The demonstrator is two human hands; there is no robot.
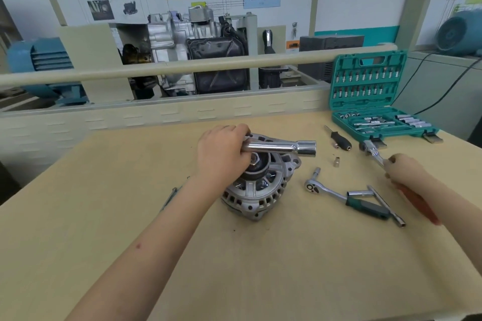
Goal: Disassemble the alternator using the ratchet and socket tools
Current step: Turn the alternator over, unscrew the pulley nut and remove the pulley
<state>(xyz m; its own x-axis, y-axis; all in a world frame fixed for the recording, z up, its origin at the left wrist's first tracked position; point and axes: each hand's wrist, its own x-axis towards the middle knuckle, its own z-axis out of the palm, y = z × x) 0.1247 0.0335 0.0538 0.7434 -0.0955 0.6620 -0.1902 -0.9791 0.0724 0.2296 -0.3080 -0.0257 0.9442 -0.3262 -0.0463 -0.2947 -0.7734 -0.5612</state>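
I see my left hand (221, 151) w/ its fingers curled round one end of a big shiny L-shaped socket wrench (280, 148). The wrench sticks out to the right of that hand, and its fat open end points away from the hand. Right under the hand sits the alternator (257, 190), lying flat on the worktop (130, 216) w/ its black pulley (258, 167) up. The nut (253, 158) in the middle of the pulley shows just below the wrench. I can't tell if the wrench sits on the nut.

My right hand (403, 171) is well off to the right of the alternator. It grips a tool w/ a red handle (420, 203); the red part runs back under my wrist. The metal head of that ratchet (371, 150) pokes out past the fingers, toward the green socket set case (370, 96), which stands open at the far right of the worktop.

Between my 2 hands lies a 2nd ratchet w/ a green and black grip (347, 198). Just right of its grip, a thin T-bar wrench (383, 203) lies touching it. Further back, near the right hand's tool head, lie a small black screwdriver handle (340, 139) and a tiny socket (336, 161).
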